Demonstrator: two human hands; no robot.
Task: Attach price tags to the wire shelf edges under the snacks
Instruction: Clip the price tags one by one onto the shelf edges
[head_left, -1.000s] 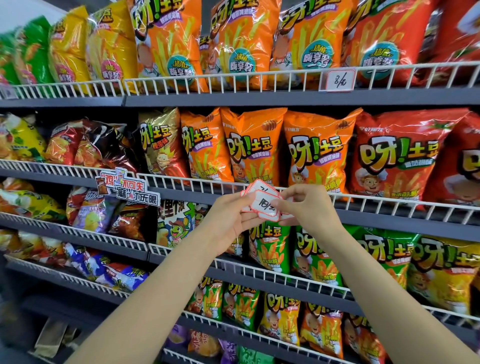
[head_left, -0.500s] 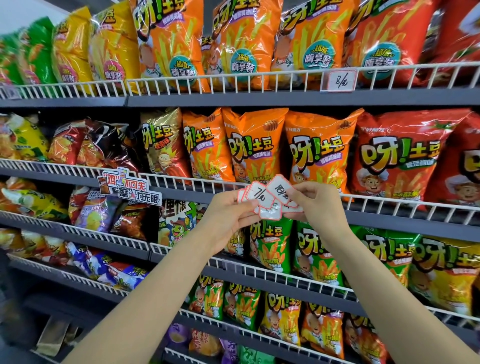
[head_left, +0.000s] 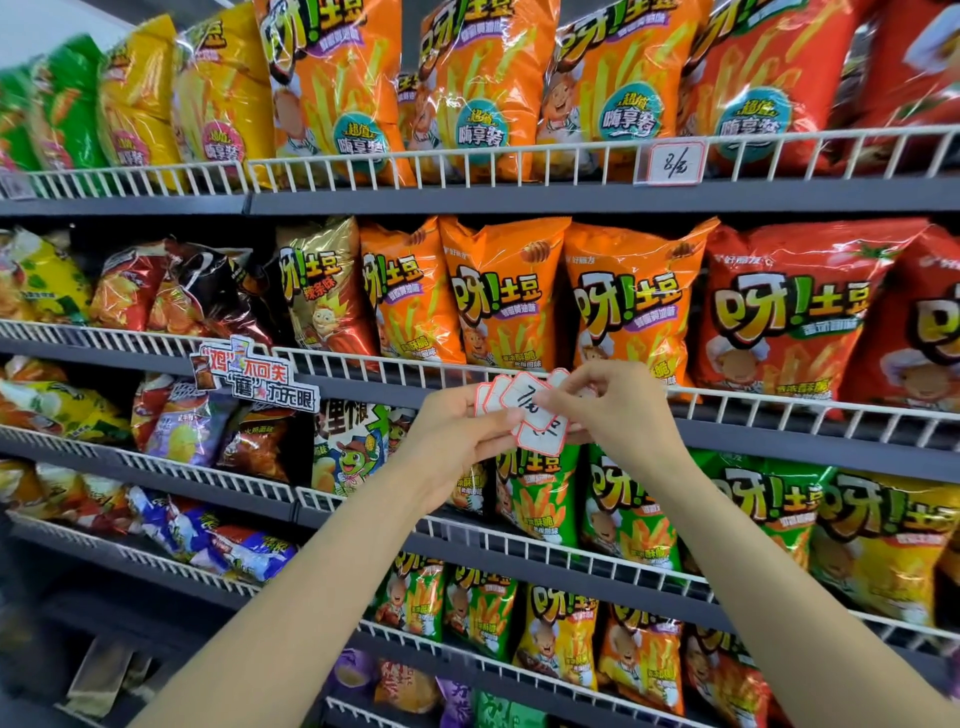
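Observation:
A fanned stack of white price tags with red borders (head_left: 524, 410) is held in front of the second wire shelf edge (head_left: 779, 408). My left hand (head_left: 457, 436) grips the stack from the left, thumb across the top tag. My right hand (head_left: 618, 405) pinches the tags from the right, its fingers curled over their right edge. The top tag bears handwritten figures. One tag (head_left: 674, 162) hangs on the top shelf's wire edge (head_left: 467, 166) under orange snack bags (head_left: 597, 88). Orange snack bags (head_left: 509, 291) stand just behind the hands.
Four wire-fronted shelves are packed with snack bags: red bags (head_left: 795, 312) at right, green bags (head_left: 628, 509) below the hands, mixed bags (head_left: 171, 291) at left. A cut-out promo sign (head_left: 249, 382) clips to the second shelf's wire at left.
Both hands have risen slightly with the tags. The right hand pulled one tag up, then came back down over the fanned stack, which now spreads wider.

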